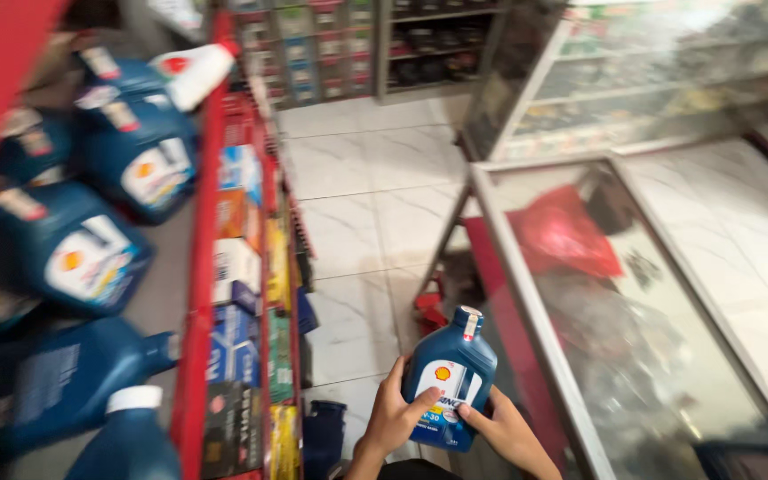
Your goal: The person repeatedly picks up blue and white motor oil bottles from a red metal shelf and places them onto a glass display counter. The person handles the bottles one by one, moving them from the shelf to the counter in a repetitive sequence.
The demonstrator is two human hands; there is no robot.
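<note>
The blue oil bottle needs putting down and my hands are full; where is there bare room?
Both hands hold the blue oil bottle. Free: white floor tiles between red shelf and glass counter, whose top looks bare. Shelf crowded with jugs.

A single head-worn camera looks steeply down from close above the person's hands, facing along a shop aisle between red shelving (196, 293) and a glass counter (526, 293).

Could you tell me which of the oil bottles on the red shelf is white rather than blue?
It is the white bottle lying tilted at the far top of the red shelf. The jugs around it are all dark blue, as is the small blue bottle in both hands.
</note>
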